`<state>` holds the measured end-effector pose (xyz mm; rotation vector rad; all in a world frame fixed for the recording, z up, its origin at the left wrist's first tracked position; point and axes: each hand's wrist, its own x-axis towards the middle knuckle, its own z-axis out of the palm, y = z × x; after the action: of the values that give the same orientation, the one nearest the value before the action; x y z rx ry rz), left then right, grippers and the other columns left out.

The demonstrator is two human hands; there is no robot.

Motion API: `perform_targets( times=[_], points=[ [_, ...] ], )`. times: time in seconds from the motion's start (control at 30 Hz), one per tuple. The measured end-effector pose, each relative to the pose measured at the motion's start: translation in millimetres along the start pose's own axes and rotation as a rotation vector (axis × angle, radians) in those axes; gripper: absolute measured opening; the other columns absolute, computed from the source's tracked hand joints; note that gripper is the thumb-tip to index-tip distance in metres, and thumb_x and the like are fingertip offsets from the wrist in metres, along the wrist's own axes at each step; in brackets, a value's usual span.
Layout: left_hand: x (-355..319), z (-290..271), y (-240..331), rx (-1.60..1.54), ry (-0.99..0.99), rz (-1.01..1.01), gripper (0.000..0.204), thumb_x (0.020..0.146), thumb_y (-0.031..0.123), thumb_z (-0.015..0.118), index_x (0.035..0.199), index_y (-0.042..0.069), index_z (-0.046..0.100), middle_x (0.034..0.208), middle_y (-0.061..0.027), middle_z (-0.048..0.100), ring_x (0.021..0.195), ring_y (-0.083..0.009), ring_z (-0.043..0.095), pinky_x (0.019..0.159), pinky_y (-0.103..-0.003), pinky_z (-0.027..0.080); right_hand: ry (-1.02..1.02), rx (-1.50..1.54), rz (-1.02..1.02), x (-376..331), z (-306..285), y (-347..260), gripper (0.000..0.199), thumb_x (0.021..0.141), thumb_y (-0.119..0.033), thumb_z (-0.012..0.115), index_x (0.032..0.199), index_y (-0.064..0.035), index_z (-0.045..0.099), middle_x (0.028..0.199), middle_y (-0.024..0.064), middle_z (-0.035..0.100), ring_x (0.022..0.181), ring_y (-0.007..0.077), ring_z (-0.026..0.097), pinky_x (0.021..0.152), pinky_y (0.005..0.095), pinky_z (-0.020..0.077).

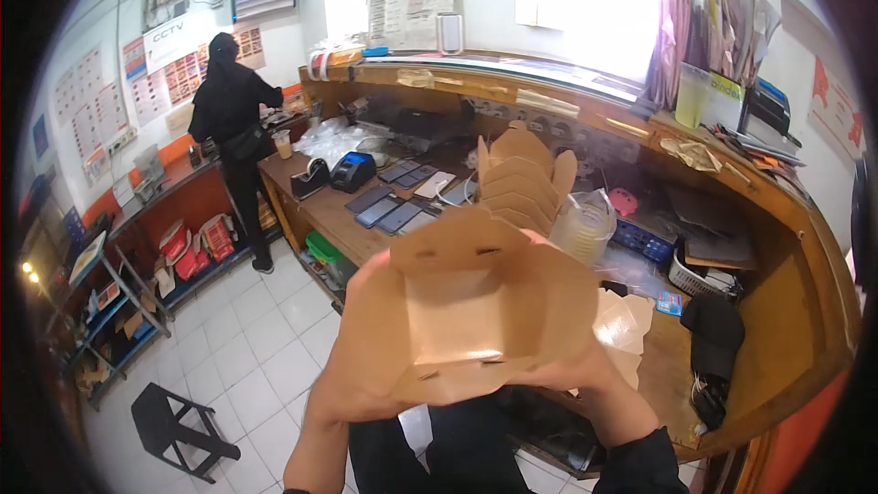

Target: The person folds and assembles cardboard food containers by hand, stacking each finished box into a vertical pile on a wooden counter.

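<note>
A brown kraft-paper food box [455,316] is held up in front of me with its flaps spread and its shiny inside facing me. My left hand [352,395] grips it from the left, and my right hand [578,373] grips it from the right. Most of my fingers are hidden behind the cardboard. Just beyond, a stack of nested kraft-paper boxes [523,178] stands on the wooden desk [315,206]. A flat, unfolded box blank [624,327] lies to the right of my right hand.
Several phones [389,210], a blue-black card-terminal-like device [353,171] and a tape dispenser [311,177] sit left. Clear plastic cups [585,227], a white basket [697,276] and a black cap [713,334] are right. A black stool [178,430] stands on the floor; a person [233,128] stands far left.
</note>
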<state>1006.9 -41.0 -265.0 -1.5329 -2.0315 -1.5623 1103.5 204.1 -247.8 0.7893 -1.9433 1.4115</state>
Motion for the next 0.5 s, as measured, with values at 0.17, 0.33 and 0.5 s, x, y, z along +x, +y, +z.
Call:
perform_targets(
  times=[0.17, 0.33, 0.5],
  points=[
    [46, -6, -23, -0.428, -0.030, 0.152, 0.118, 0.069, 0.022, 0.099, 0.163, 0.006, 0.029, 0.166, -0.0175, 0.035, 0.152, -0.0278, 0.040, 0.124, -0.045, 0.034, 0.029, -0.250, -0.078, 12, -36, 10, 0.120, 0.067, -0.024, 0.101, 0.161, -0.0002, 0.030, 0.160, 0.0150, 0.040, 0.146, 0.0257, 0.044, 0.121, 0.0449, 0.0374],
    [201, -14, 28, -0.401, -0.095, 0.025, 0.102, 0.077, 0.023, 0.096, 0.157, 0.001, 0.037, 0.144, -0.0112, 0.058, 0.130, -0.0218, 0.061, 0.113, -0.039, 0.049, 0.285, -0.234, -0.002, 109, -95, -6, 0.085, 0.076, -0.021, 0.097, 0.141, 0.0012, 0.048, 0.132, 0.0131, 0.064, 0.120, 0.0230, 0.064, 0.102, 0.0370, 0.0540],
    [245, 5, -38, -0.371, -0.102, 0.066, 0.097, 0.079, 0.029, 0.096, 0.153, -0.003, 0.041, 0.143, -0.0144, 0.059, 0.127, -0.0228, 0.062, 0.109, -0.040, 0.051, 0.230, -0.369, -0.003, 137, -117, 22, 0.081, 0.076, -0.027, 0.097, 0.135, 0.0038, 0.052, 0.129, 0.0160, 0.066, 0.119, 0.0227, 0.064, 0.100, 0.0377, 0.0542]
  ],
)
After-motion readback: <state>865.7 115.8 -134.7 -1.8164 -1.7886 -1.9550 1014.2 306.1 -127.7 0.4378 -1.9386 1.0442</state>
